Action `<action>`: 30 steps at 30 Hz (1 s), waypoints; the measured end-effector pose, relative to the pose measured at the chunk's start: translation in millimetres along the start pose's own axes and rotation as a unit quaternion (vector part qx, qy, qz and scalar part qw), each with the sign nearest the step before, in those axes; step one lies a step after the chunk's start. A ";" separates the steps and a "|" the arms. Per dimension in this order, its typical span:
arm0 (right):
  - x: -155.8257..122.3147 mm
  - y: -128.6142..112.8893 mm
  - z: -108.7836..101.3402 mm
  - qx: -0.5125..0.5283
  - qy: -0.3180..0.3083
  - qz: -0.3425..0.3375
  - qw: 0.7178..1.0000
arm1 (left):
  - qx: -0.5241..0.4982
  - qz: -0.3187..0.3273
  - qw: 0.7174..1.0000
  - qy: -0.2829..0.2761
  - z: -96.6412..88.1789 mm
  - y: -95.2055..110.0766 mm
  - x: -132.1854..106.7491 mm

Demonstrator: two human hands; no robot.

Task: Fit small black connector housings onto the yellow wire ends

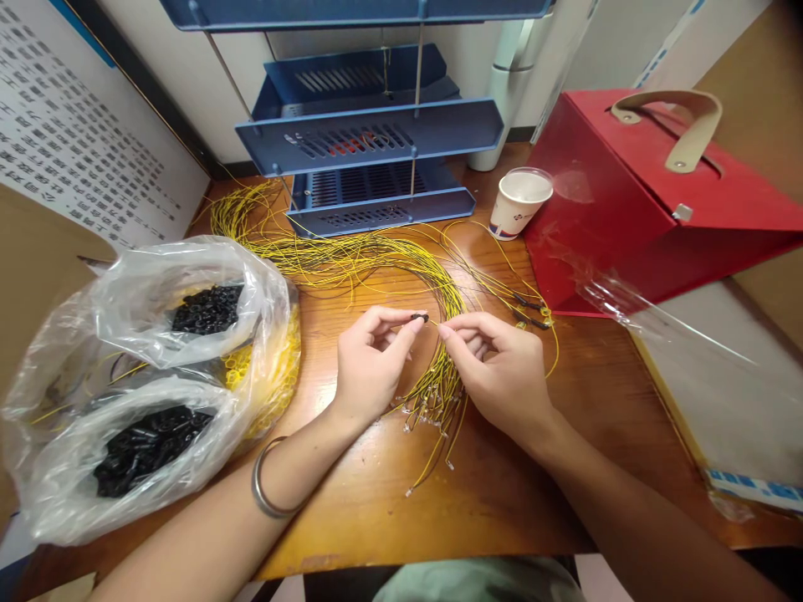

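Between thumb and forefinger, my left hand (373,359) pinches a small black part (420,318), perhaps a rubber or plastic sleeve. My right hand (502,368) pinches a thin yellow wire close beside it; the wire's end points at the black part, and I cannot tell whether it sits inside. Under and behind both hands runs a long bundle of yellow and black wires (370,251), its small metal-tipped ends fanned out on the table. To the right of my right hand lie several wires with black sleeves (532,319) and yellow rings at their ends.
Clear plastic bags (263,284) at the left hold small black parts (210,309), larger black pieces (147,447) and yellow pieces (267,364). Behind stands a blue tiered rack (376,130). A paper cup (518,205) and a red box (627,184) are on the right.
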State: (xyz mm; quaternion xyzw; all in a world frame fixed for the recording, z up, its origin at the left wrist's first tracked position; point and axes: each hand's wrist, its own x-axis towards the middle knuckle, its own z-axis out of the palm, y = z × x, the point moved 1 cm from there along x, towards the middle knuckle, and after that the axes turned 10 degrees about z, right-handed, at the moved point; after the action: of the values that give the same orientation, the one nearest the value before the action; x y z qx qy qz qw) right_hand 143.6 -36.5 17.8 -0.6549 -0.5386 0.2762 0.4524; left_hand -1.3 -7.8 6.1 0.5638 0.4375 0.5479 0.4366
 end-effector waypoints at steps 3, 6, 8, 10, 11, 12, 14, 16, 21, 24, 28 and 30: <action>-0.6 -0.6 0.2 0.003 -0.006 -0.001 1.000 | 0.002 0.001 1.000 -0.007 -0.3 0.0 -0.7; -0.6 -0.9 0.0 0.004 -0.009 -0.001 1.000 | 0.006 0.003 1.000 -0.013 0.0 0.1 -1.5; -0.3 -0.7 -0.1 0.003 -0.008 -0.002 1.000 | 0.010 0.005 1.000 -0.016 0.4 0.5 -1.9; 0.1 -0.3 0.1 0.004 -0.009 -0.002 1.000 | 0.009 0.005 1.000 -0.017 0.8 1.2 -2.2; 0.2 0.0 0.2 0.004 -0.010 -0.002 1.000 | 0.008 0.005 1.000 -0.018 1.0 1.6 -2.3; 0.4 0.3 0.4 0.004 -0.011 -0.001 1.000 | 0.005 0.005 1.000 -0.020 1.2 2.0 -2.3; 0.5 0.4 0.7 0.005 -0.012 0.000 1.000 | -0.001 0.004 1.000 -0.023 1.5 2.7 -2.4; 0.5 0.0 0.8 0.007 -0.016 0.002 1.000 | -0.006 0.000 1.000 -0.025 1.5 2.8 -2.2; 0.3 -0.6 0.1 0.000 -0.021 0.009 1.000 | -0.011 -0.012 1.000 -0.013 1.0 2.0 -0.9; 0.1 0.4 -0.2 0.004 -0.019 0.010 1.000 | -0.018 -0.013 1.000 -0.011 1.4 2.6 -0.3; -0.1 1.9 -0.4 0.008 -0.012 0.003 1.000 | -0.040 -0.018 0.999 -0.018 2.0 3.7 0.3; -0.2 2.2 -0.4 0.009 -0.011 -0.001 1.000 | -0.048 -0.022 0.998 -0.022 1.9 3.8 0.7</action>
State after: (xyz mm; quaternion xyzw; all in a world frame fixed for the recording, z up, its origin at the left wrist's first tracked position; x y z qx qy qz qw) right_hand 144.9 -36.9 16.0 -0.6469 -0.5417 0.2880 0.4528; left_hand 0.7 -8.1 9.9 0.5444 0.4135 0.5456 0.4848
